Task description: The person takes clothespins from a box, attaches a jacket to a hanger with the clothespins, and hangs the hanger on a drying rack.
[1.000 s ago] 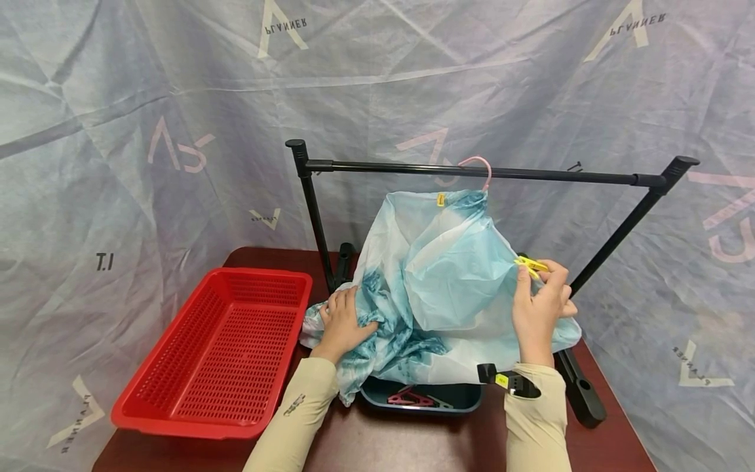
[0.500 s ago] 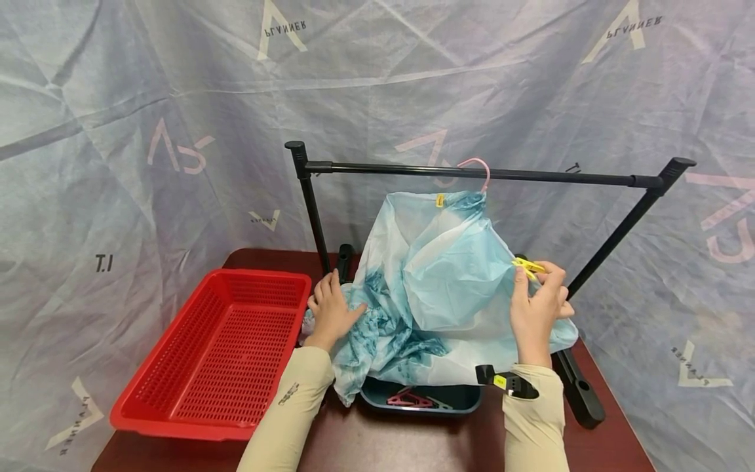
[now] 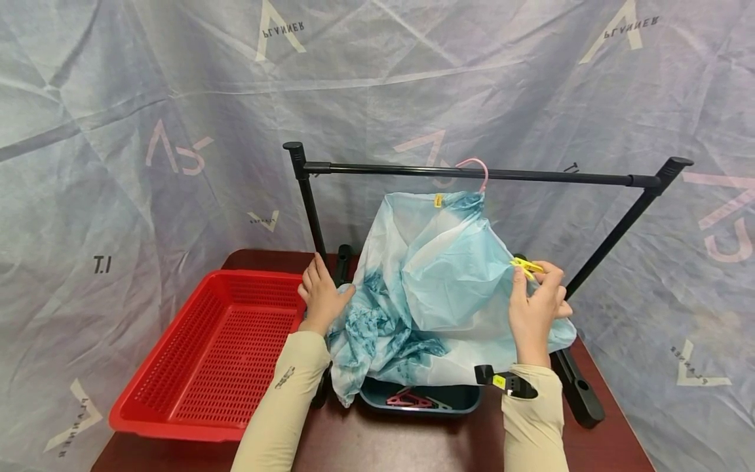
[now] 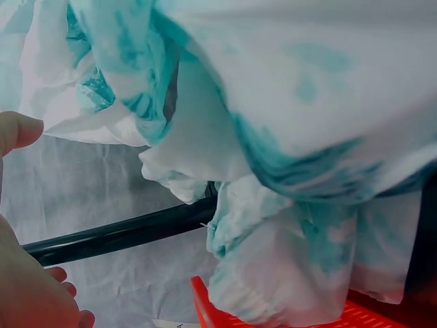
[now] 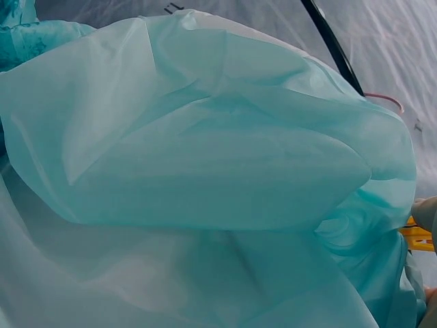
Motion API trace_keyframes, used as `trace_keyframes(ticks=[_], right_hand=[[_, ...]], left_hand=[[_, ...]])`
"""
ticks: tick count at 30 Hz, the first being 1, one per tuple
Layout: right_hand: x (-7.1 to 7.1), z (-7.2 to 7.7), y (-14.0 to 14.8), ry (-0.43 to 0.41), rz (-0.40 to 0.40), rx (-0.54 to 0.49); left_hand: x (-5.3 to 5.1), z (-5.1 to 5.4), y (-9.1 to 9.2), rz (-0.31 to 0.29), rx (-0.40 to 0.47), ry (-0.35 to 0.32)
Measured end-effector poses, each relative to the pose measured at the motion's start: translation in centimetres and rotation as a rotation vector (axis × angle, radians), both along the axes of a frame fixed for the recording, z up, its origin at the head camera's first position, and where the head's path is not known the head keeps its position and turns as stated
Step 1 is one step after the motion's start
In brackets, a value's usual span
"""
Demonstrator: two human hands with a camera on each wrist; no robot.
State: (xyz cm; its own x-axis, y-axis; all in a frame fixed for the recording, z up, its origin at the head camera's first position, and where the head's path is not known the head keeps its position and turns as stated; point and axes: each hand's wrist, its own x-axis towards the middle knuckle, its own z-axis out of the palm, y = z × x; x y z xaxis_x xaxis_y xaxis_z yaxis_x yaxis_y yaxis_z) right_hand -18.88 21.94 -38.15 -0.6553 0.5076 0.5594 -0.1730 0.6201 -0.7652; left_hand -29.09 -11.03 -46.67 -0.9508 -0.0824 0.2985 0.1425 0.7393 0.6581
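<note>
A thin blue-and-white garment hangs by a pink hanger from the rack's black rail. At its right edge my right hand pinches a yellow clothespin; the right wrist view shows only part of that clothespin beside the pale blue fabric. My left hand, fingers extended and thumb spread, is by the garment's bunched left side and the rack's left post. In the left wrist view the left hand appears apart from the hanging folds.
A red basket stands left on the dark red table. Under the garment sits a dark blue tray holding pink and pale clothespins. The black rack spans the back, its right foot beyond my right hand.
My left hand has moved left and slightly up, off the bunched fabric toward the rack's left post. My right hand keeps its pinch on the clothespin, nearly still.
</note>
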Motion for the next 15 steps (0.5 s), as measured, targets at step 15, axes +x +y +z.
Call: trace_keyframes(ticks=[15], right_hand=[[-0.29,0.00,-0.02,-0.018,-0.001,-0.003]], left_hand=[[-0.83,1.01,-0.17,-0.013,0.030,-0.009]])
